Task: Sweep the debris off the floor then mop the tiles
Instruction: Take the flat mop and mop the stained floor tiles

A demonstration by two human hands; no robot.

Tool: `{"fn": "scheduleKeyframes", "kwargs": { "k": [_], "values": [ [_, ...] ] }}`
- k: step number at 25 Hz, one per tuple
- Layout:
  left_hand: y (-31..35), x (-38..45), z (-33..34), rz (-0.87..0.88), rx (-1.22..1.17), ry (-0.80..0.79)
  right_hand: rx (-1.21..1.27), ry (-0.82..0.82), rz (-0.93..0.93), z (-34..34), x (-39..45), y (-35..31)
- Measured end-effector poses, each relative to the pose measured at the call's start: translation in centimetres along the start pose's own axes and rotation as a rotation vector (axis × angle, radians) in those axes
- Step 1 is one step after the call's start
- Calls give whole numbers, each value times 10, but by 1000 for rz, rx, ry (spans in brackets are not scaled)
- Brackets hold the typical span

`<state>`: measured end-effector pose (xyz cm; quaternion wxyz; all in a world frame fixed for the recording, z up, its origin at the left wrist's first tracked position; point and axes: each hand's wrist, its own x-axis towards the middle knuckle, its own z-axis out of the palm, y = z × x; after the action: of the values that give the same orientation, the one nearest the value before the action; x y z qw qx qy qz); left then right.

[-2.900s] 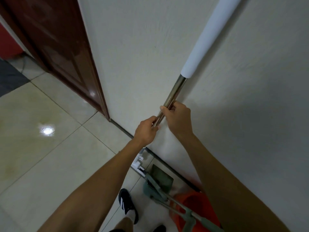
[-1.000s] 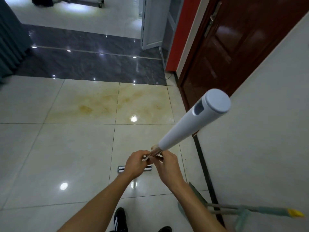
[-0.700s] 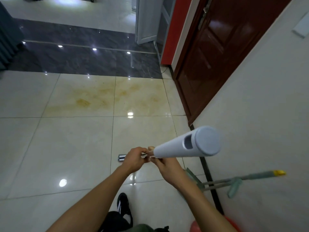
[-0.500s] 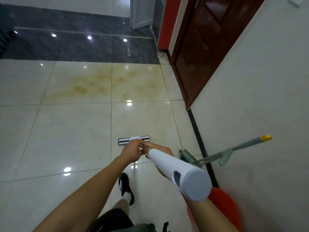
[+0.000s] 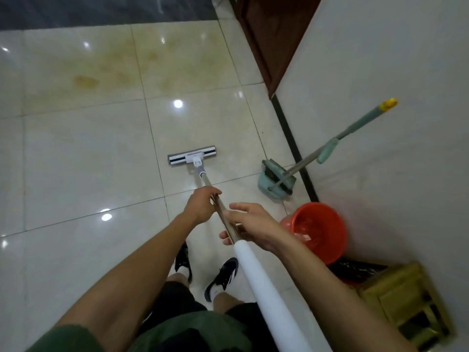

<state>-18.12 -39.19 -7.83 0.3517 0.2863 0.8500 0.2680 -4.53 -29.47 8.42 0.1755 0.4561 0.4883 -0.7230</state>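
Here the tiled floor [image 5: 76, 148] carries the flat mop head [image 5: 192, 158], ahead of both hands. The mop pole [image 5: 264, 288] runs back through the left hand [image 5: 201, 205], wrapped around the metal, and the right hand [image 5: 250, 224], fingers loosely spread.

Nothing to read here: no lettering, label, brand mark or number shows on the mop head [image 5: 192, 158], on its white handle sleeve [image 5: 264, 288], on the green broom and dustpan set [image 5: 276, 181], on the red bucket [image 5: 320, 231], or on the wall [image 5: 396, 72]. The pale scraps inside the bucket are too blurred to tell.
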Motion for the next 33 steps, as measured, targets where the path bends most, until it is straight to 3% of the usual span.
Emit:
{"fn": "scheduleKeyframes", "kwargs": {
  "k": [2, 5, 8, 11, 16, 25, 33],
  "values": [
    [-10, -7, 19, -90, -166, 24, -69, 15, 147, -6, -1, 21],
    [-22, -13, 48, -435, -578, 26, -225, 22, 316, -5, 2, 61],
    [-17, -14, 76, -688, -879, -108, -381, 112, 310, 5, 9, 89],
    [-2, -9, 88, -724, -957, -120, -776, 222, 204, 14, 10, 104],
    [14, 6, 91, -725, -922, -45, -1031, 272, 34, -6, 6, 111],
    [21, 1, 76, -728, -952, 8, -1267, 211, -89, -10, -3, 94],
    [-29, 16, -18, -730, -1072, 225, -1394, 98, -313, 43, 38, 30]
  ]
}}
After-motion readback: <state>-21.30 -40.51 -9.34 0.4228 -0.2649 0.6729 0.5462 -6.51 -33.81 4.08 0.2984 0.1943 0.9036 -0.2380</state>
